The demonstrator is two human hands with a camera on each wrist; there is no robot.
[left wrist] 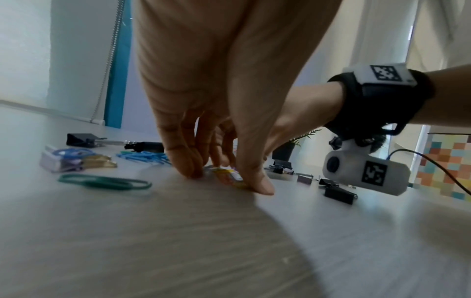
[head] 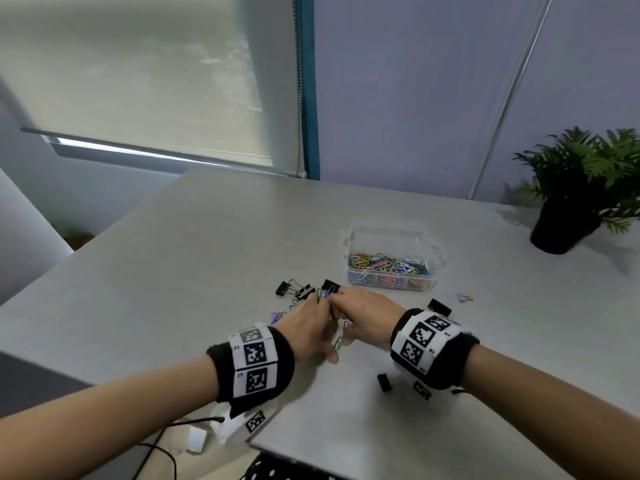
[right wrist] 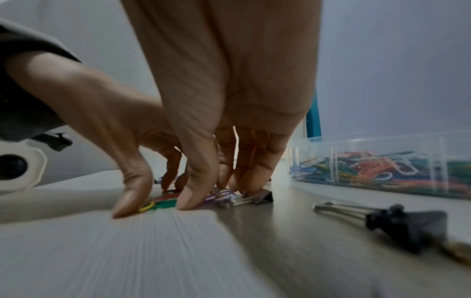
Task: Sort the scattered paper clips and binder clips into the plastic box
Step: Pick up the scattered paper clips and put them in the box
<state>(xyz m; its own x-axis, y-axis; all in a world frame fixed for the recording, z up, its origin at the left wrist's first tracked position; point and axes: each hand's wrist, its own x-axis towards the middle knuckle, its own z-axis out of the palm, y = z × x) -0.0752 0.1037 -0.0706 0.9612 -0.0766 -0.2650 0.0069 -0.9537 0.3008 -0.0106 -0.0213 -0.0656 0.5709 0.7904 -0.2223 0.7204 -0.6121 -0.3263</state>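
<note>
From the head view, both hands meet over a little heap of paper clips (head: pixel 325 294) on the table (head: pixel 214 244). The left hand (head: pixel 306 323) and the right hand (head: pixel 363 318) have their fingers bent down and close together, pinching at the clips. The plastic box (head: pixel 391 261) sits just behind the hands, a bit to the right, and it already has many bright clips in it. Black binder clips (head: pixel 294 289) lie next to the heap — they still wait.

From the left wrist view, the left fingers (left wrist: pixel 188 161) and thumb press down on a few flat clips. A green paper clip (left wrist: pixel 104 181) lies loose beside them, and you cannot see it this well from the head.

From the right wrist view, the right fingers (right wrist: pixel 196 191) and thumb squeeze narrow on a small bunch. Only here can you see the box wall up close, and a black binder clip (right wrist: pixel 397 223) lying near.

To do this step well, I think the fingers should slide the flat clips together first, then lift — thin clips slip away easily. Carry them low over to the box.
</note>
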